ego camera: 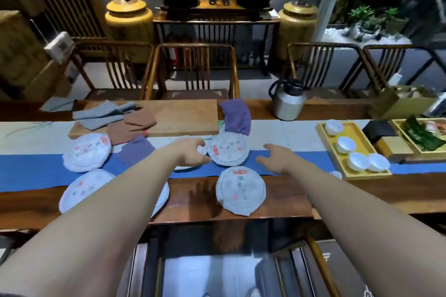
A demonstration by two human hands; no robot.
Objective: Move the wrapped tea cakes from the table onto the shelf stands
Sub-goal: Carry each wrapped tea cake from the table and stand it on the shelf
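Both hands flank the round white paper-wrapped tea cake (228,151) lying flat on the blue table runner (36,171), left hand (190,152) touching its edge with curled fingers, right hand (277,158) released, spread, apart—likely for a two-sided lift.

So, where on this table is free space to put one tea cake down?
Free: the bare wood right of the nearest tea cake, before the yellow cup tray. Also the right part of the wooden board. Crowded: the left side, with cakes and cloths.
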